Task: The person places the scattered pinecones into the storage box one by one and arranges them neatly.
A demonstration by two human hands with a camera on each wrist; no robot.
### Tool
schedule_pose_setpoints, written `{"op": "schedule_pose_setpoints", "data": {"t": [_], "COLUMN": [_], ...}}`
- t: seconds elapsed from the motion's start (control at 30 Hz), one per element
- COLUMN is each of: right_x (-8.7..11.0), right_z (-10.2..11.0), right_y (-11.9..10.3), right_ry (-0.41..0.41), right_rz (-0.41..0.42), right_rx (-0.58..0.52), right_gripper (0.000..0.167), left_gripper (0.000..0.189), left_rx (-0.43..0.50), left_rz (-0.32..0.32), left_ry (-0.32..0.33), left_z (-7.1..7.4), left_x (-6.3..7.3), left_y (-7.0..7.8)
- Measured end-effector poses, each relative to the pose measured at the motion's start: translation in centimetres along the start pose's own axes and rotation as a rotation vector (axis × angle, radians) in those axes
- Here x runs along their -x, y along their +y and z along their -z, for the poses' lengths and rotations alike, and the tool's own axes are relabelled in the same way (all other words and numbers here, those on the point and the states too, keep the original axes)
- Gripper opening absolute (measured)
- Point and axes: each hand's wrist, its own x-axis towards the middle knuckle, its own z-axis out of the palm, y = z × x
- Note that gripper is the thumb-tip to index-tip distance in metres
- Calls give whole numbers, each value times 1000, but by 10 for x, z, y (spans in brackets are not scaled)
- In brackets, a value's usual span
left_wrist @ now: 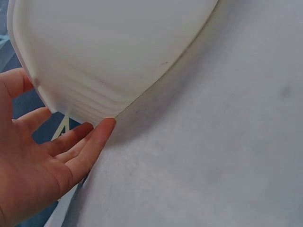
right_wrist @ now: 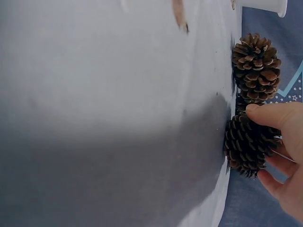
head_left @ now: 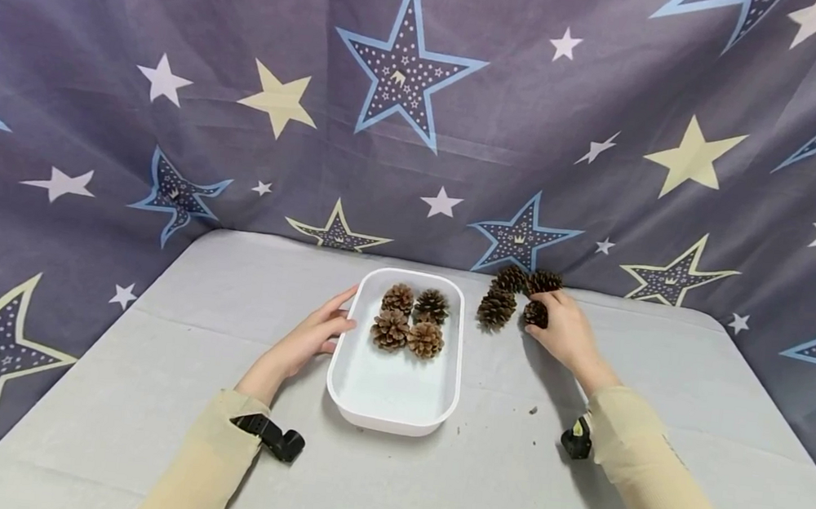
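A white plastic box (head_left: 395,388) stands mid-table with several brown pine cones (head_left: 426,340) grouped at its far end. My left hand (head_left: 307,339) rests against the box's left wall. In the left wrist view, the fingers (left_wrist: 102,135) are spread and fairly straight along that wall. My right hand (head_left: 565,329) holds a dark pine cone (head_left: 535,313) on the table to the right of the box. In the right wrist view, thumb and fingers sit on either side of this pine cone (right_wrist: 248,144), partly covering it.
Beside the right hand lie other pine cones (head_left: 496,308), near the table's back edge. Small brown scraps (head_left: 533,411) are scattered on the grey tablecloth (head_left: 488,492). A star-patterned curtain (head_left: 455,144) hangs right behind the table.
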Motion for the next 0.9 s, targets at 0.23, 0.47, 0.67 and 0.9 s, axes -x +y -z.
{"op": "schedule_pose_setpoints", "data": {"t": [0.23, 0.47, 0.67, 0.9], "right_x": [1, 3, 5, 8], "right_z": [0, 0, 2, 8], "right_y": [0, 1, 2, 1], "right_ry": [9, 25, 8, 16], "right_rz": [4, 4, -10, -6], "right_rx": [-4, -11, -5, -6], "right_gripper": [52, 49, 48, 49], "left_gripper": [64, 64, 64, 64], "left_rx": [3, 5, 5, -1], "left_rz": [2, 1, 3, -1], "left_ry": [-1, -1, 1, -3], "left_z": [0, 0, 0, 0], "left_x": [1, 1, 0, 0], "left_y": [1, 1, -1, -1]}}
